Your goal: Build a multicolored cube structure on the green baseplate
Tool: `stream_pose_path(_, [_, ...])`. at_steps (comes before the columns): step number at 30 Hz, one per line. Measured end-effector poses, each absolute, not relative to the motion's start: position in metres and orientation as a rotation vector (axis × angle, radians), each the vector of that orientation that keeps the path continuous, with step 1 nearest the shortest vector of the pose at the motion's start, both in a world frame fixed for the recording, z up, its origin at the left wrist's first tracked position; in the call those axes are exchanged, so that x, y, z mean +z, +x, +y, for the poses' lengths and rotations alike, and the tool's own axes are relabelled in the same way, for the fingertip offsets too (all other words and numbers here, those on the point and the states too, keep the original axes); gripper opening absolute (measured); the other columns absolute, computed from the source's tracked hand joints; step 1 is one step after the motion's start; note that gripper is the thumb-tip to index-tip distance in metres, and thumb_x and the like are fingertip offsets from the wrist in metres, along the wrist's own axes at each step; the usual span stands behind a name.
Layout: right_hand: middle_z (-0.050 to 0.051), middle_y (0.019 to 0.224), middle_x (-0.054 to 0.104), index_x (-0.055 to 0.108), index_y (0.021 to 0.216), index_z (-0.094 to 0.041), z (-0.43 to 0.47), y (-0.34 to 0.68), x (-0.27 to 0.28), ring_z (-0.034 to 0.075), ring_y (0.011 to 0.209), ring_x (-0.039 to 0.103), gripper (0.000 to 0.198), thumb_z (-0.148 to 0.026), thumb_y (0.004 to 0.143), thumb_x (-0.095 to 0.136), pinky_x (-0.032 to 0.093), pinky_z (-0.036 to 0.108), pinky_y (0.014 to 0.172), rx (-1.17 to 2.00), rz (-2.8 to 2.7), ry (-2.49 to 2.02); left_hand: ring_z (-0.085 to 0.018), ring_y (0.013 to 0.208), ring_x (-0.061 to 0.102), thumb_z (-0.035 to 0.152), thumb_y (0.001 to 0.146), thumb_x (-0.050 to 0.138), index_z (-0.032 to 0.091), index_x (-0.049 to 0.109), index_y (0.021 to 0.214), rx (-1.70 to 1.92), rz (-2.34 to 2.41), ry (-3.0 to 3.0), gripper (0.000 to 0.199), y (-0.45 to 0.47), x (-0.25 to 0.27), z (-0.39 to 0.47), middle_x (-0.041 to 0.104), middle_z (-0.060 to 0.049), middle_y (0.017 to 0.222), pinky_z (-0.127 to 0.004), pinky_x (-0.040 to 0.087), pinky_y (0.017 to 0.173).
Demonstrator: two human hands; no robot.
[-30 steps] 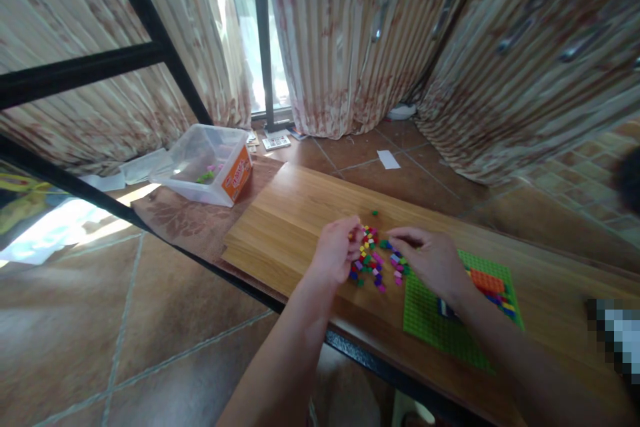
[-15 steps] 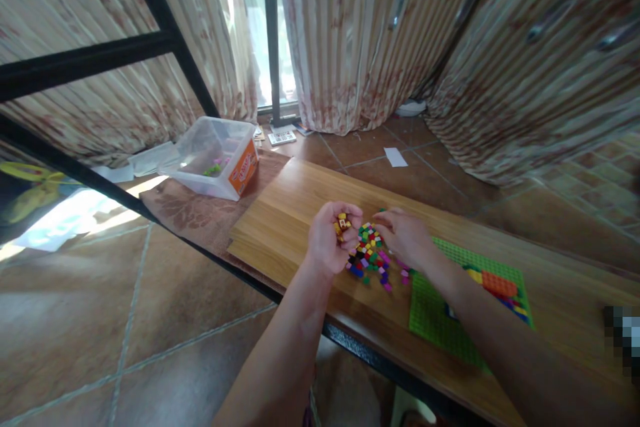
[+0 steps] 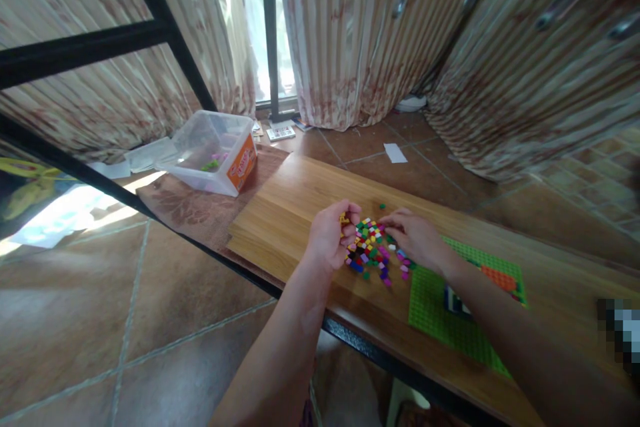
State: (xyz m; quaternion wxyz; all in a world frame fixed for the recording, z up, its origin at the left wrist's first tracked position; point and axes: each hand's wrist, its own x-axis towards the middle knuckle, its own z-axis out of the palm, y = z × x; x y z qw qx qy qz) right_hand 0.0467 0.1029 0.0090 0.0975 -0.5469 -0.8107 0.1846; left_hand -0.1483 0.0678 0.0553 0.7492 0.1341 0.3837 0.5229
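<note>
My left hand (image 3: 330,233) is cupped with fingers curled around several small yellow toy bricks (image 3: 343,218), left of a loose pile. The pile of small coloured bricks (image 3: 370,233) lies on the wooden board between my hands. At its right edge is my right hand (image 3: 415,239), fingers bent and pressed together with the tips low over the bricks. Whatever is between those fingertips is too small to make out. Under my right forearm lies a green studded baseplate (image 3: 430,303). It carries an orange brick piece (image 3: 499,278) and other coloured bricks, partly hidden by the arm.
A clear plastic box (image 3: 205,177) with an orange label and a few pieces inside stands on brown cloth at the left. One green brick (image 3: 383,206) lies apart behind the pile. The wooden board (image 3: 285,193) ends at a black metal frame edge (image 3: 360,343) in front.
My left hand has tilted and curled further, so less of the yellow bricks shows. My right hand has shifted slightly right and down, uncovering the lone green brick and some bricks at the pile's right.
</note>
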Motion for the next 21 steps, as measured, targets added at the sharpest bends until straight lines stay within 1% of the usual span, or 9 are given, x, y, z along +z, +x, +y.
stream_pose_path(3, [0.006,0.1,0.068,0.072,0.095,-0.019,0.105,0.046,0.011,0.019,0.092,0.064,0.021,-0.023,0.089,0.052,0.046,0.03,0.083,0.558,-2.412,-1.609,0.0,0.036,0.024,0.018,0.084,0.047,0.012,0.053,0.071,1.125,0.868,0.326,0.015,-0.146,0.055,0.068,0.044,0.004,0.056,-0.015,0.01,0.036])
stream_pose_path(7, [0.006,0.094,0.069,0.071,0.085,-0.019,0.105,0.045,0.014,0.019,0.089,0.064,0.022,-0.025,0.089,0.05,0.045,0.029,0.081,0.519,-2.432,-1.62,-0.001,0.035,0.024,0.015,0.079,0.048,0.013,0.054,0.068,1.095,0.963,0.421,0.013,-0.142,0.053,0.067,0.046,0.004,0.056,-0.017,0.008,0.037])
stream_pose_path(11, [0.005,0.093,0.072,0.069,0.09,-0.021,0.092,0.047,0.028,0.019,0.088,0.066,0.022,-0.027,0.091,0.048,0.045,0.029,0.079,0.541,-2.387,-1.594,-0.003,0.035,0.028,0.014,0.078,0.051,0.014,0.057,0.064,1.026,1.18,0.592,0.015,-0.134,0.046,0.066,0.046,0.005,0.051,-0.02,0.014,0.038])
stream_pose_path(14, [0.002,0.089,0.073,0.068,0.094,-0.024,0.076,0.046,0.046,0.017,0.08,0.067,0.022,-0.031,0.091,0.047,0.046,0.028,0.072,0.615,-2.303,-1.524,-0.004,0.037,0.032,0.024,0.079,0.06,0.014,0.055,0.057,0.98,1.263,0.751,0.025,-0.128,0.041,0.062,0.042,0.006,0.046,-0.021,0.019,0.04])
stream_pose_path(16, [0.001,0.088,0.073,0.067,0.093,-0.025,0.067,0.042,0.057,0.017,0.079,0.067,0.022,-0.036,0.091,0.049,0.047,0.027,0.069,0.68,-2.248,-1.483,-0.004,0.038,0.03,0.033,0.08,0.063,0.015,0.054,0.056,0.946,1.182,0.785,0.031,-0.125,0.04,0.06,0.04,0.006,0.045,-0.021,0.018,0.041])
stream_pose_path(18, [0.001,0.086,0.073,0.067,0.091,-0.024,0.061,0.039,0.063,0.018,0.08,0.067,0.022,-0.039,0.09,0.051,0.048,0.027,0.068,0.77,-2.167,-1.461,-0.003,0.038,0.029,0.038,0.081,0.064,0.014,0.056,0.06,0.903,1.05,0.714,0.032,-0.125,0.041,0.058,0.044,0.005,0.049,-0.02,0.016,0.04])
stream_pose_path(21, [0.002,0.086,0.072,0.068,0.093,-0.022,0.059,0.038,0.065,0.018,0.078,0.066,0.024,-0.04,0.088,0.053,0.049,0.028,0.067,0.91,-2.001,-1.441,-0.004,0.04,0.038,0.045,0.088,0.053,0.012,0.059,0.069,0.84,0.894,0.508,0.038,-0.127,0.044,0.059,0.054,0.0,0.058,-0.018,0.018,0.038])
